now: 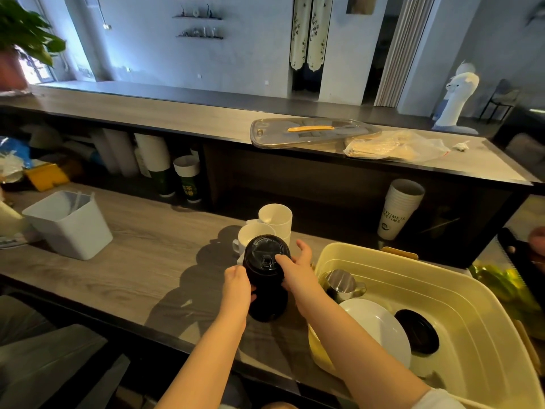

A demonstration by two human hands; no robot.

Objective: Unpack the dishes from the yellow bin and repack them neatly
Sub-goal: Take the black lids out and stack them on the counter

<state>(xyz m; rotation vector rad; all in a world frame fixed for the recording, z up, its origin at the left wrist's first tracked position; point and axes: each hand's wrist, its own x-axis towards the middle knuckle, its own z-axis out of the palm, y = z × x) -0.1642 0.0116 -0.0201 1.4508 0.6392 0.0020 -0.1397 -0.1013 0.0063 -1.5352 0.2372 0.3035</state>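
Observation:
A black lidded cup (267, 278) stands upright on the wooden counter just left of the yellow bin (460, 299). My left hand (237, 286) wraps its left side. My right hand (295, 270) presses on the lid and right side, fingers partly spread. Behind the cup sit white mugs (272, 224), one stacked higher at the back. Inside the bin lie a steel milk jug (343, 283), a white plate (380, 329) and a black lid (417, 332).
A white plastic caddy (70, 224) stands on the counter at left. The bin's clear lid (312, 132) and a plastic bag (398, 146) rest on the higher ledge behind. A stack of paper cups (399, 209) sits behind the bin.

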